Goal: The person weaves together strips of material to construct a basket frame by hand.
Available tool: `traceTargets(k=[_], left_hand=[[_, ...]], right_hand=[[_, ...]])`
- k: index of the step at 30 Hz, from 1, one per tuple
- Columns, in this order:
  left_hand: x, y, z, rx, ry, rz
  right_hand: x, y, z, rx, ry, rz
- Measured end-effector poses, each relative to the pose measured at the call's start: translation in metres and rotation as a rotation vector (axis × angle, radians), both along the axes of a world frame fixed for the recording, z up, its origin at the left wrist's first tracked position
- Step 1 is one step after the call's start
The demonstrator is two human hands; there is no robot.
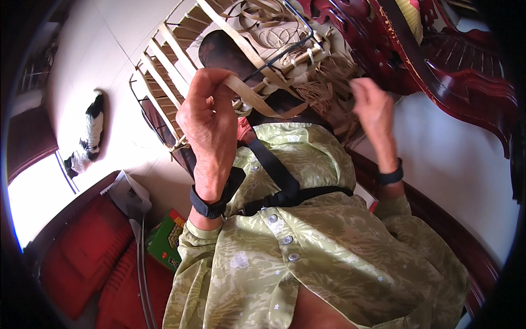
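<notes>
My left hand [207, 123] is raised in the middle, thumb and fingers pinched on a flat tan strip [249, 97]. From there the strip sags in a loop to the right, over my lap. Just beyond stands a black wire frame [300, 43] with pale flat bands [169, 70] running across and wound round it. Off to the right, my right hand [375, 109] is held up apart from the frame. Its fingers are blurred, and I cannot see whether anything is between them. Loose tan strips and cords [315, 93] lie bunched between the frame and that hand.
Carved dark red wooden furniture [416, 71] stands at the upper right. Red cushioned seating [85, 249] and a green box [167, 241] are at the lower left. A small black and white animal [93, 131] is on the pale floor at the left.
</notes>
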State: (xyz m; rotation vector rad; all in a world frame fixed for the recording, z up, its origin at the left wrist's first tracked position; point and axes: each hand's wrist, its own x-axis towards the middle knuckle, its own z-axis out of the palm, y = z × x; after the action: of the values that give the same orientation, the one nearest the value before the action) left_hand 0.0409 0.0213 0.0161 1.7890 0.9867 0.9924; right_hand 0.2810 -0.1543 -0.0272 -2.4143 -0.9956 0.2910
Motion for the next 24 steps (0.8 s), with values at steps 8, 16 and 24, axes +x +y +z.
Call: traceTargets(k=[8, 16, 24], left_hand=[[-0.002, -0.001, -0.001, -0.003, -0.007, -0.014], [0.001, 0.001, -0.007, -0.01, -0.094, 0.004], [0.005, 0.0, -0.002, -0.077, -0.133, -0.004]], right_hand=[[-0.099, 0.048, 0.004, 0.175, 0.526, 0.201], [0.131, -0.069, -0.07, -0.775, 0.046, -0.52], [-0.05, 0.029, 0.008, 0.031, 0.315, 0.167]])
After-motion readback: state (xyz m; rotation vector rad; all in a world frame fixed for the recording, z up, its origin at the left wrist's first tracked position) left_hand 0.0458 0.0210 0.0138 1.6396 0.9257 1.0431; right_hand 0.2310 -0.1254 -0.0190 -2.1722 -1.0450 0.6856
